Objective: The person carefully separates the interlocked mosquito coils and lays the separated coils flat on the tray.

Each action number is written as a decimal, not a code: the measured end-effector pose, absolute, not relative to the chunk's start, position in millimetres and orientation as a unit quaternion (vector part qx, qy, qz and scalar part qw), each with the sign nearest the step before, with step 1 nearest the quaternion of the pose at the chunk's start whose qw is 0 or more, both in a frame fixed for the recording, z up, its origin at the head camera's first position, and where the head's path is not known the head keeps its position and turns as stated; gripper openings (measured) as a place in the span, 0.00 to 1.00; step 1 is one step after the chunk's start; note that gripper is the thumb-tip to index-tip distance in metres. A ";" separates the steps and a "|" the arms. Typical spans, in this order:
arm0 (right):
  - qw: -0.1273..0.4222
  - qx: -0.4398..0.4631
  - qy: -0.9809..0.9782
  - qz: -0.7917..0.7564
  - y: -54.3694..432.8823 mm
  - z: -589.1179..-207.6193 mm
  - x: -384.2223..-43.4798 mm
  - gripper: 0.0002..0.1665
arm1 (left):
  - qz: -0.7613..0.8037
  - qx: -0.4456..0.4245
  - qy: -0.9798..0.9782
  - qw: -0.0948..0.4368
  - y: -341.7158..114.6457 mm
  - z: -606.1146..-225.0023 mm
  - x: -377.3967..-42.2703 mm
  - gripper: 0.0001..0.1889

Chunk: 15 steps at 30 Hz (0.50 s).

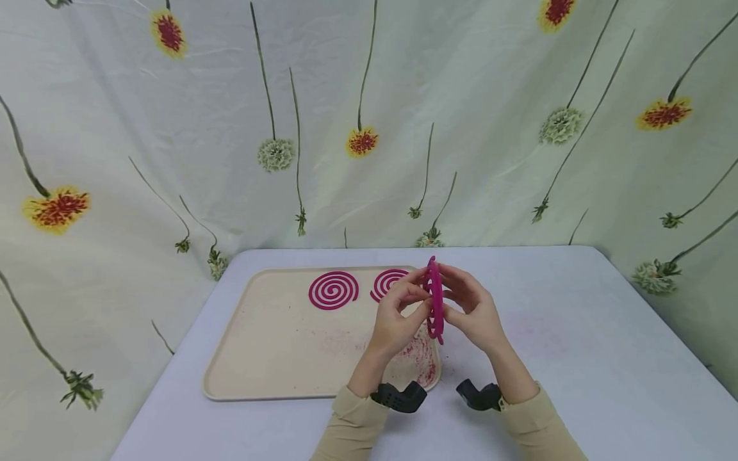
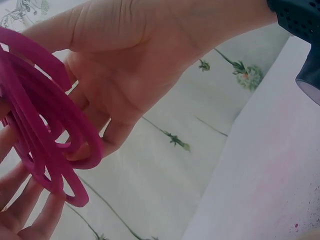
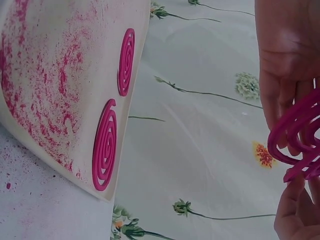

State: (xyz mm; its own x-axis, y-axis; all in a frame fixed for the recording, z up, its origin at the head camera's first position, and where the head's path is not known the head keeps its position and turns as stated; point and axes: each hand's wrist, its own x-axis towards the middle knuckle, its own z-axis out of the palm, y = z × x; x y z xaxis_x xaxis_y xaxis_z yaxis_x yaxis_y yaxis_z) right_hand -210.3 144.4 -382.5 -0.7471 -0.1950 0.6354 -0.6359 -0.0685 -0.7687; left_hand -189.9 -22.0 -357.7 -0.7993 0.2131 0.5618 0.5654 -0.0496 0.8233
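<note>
A magenta mosquito coil piece [image 1: 435, 301] stands on edge above the tray's right side, held between both hands. Its looped strands show some spread between them in the left wrist view. My left hand [image 1: 398, 314] grips it from the left, thumb low and fingers higher. From the other side my right hand [image 1: 475, 314] pinches it with thumb and fingertips. In the right wrist view, the coil [image 3: 300, 130] is cut off by the frame's edge. Two flat magenta coils lie on the tray: a left one [image 1: 333, 290] and a right one [image 1: 385, 279], partly covered by my left hand.
The beige tray [image 1: 259, 358] lies on the white table [image 1: 588, 333], with magenta crumbs and powder [image 1: 423, 365] at its near right corner. A faint pink smudge marks the table to the right. A flowered cloth [image 1: 490, 173] hangs behind.
</note>
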 end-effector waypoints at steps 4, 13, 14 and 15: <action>0.182 0.308 -0.675 0.645 143.6 -381.7 -210.5 0.37 | -0.645 -0.276 -0.694 0.160 -23.1 -354.6 -189.2 0.05; 0.172 0.305 -0.720 0.599 150.6 -375.7 -208.0 0.39 | -0.635 -0.255 -0.708 0.175 -29.1 -362.2 -196.6 0.10; 0.165 0.308 -0.725 0.593 152.1 -375.2 -208.0 0.40 | -0.636 -0.259 -0.707 0.170 -30.9 -365.8 -199.4 0.11; 0.159 0.313 -0.729 0.588 153.6 -374.8 -208.0 0.40 | -0.637 -0.264 -0.705 0.164 -32.7 -369.3 -202.3 0.13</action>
